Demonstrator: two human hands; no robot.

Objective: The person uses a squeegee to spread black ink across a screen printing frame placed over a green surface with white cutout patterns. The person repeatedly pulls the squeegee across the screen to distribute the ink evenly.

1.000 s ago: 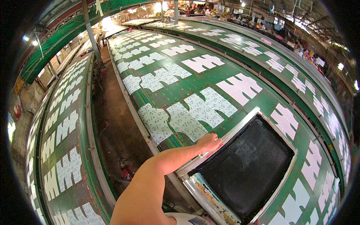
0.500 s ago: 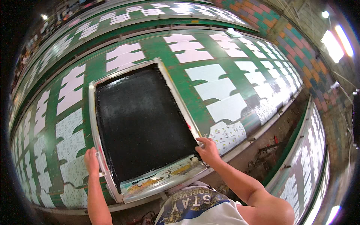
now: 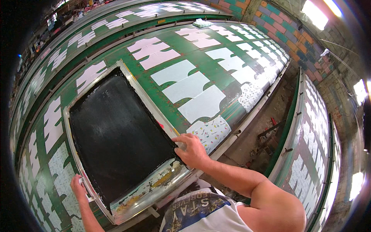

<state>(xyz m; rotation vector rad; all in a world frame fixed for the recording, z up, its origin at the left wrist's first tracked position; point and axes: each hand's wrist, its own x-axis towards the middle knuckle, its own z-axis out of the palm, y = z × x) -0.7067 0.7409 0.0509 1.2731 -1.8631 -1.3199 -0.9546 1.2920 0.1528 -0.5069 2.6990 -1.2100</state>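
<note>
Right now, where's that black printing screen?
In the head view, the black printing screen is left of centre, over the green table, between the left hand at its left edge and the right hand opposite.

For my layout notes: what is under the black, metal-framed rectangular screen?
The black, metal-framed screen lies over the long green table, visible around it; anything directly beneath is covered and cannot be seen.

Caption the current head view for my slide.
Left hand and right hand on opposite sides of a silver-framed black screen over a green table bearing pale shaped pieces.
</note>
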